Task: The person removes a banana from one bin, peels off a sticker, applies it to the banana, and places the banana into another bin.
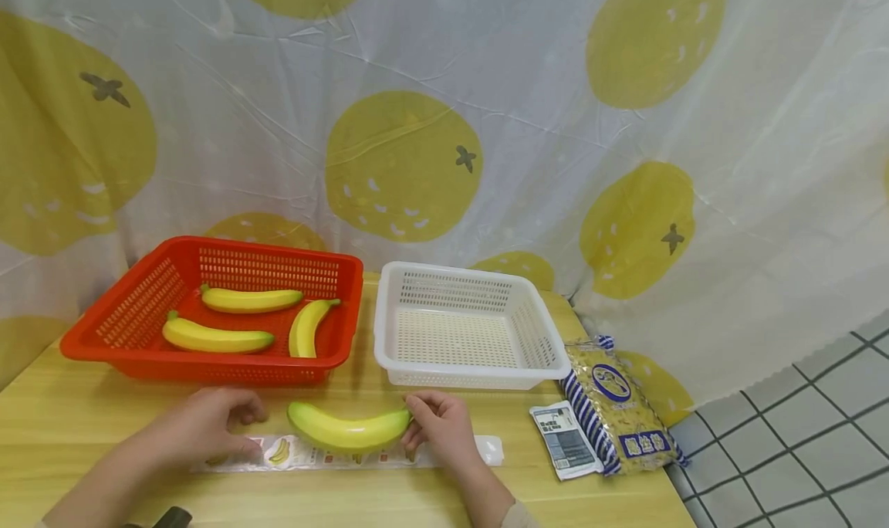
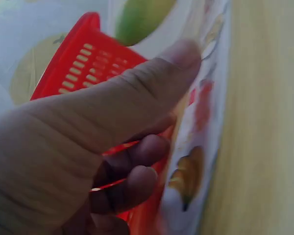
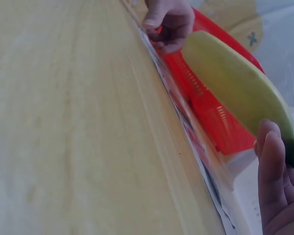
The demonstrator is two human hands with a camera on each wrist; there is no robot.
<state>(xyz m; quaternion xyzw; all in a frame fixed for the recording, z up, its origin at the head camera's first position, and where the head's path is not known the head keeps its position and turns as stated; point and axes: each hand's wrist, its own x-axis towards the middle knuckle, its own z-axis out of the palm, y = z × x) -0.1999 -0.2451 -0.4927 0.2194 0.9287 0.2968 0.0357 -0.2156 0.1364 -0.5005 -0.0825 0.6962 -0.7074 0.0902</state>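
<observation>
So from the head cam it's a light wooden table (image 1: 83, 428) pushed up against a white curtain with big yellow fruit prints (image 1: 403, 165), with grey tiled floor (image 1: 799, 435) off to the right. A red basket (image 1: 139, 296) holds three bananas, a white basket (image 1: 472, 281) sits just beside it, and two snack packets (image 1: 597, 424) lie near the table's right edge. The loose banana (image 1: 347, 429) lies on a printed strip (image 1: 312, 455), with the right hand (image 1: 444, 428) pinching its stem end and the left hand (image 1: 201, 428) curled on the strip's left end. Left wrist cam is blurry: thumb (image 2: 137, 93) pressing the strip (image 2: 196, 161), fingers curled underneath. Right wrist cam shows fingertips (image 3: 272, 161) on the banana (image 3: 235, 83), with the left hand (image 3: 169, 22) further along the strip.
</observation>
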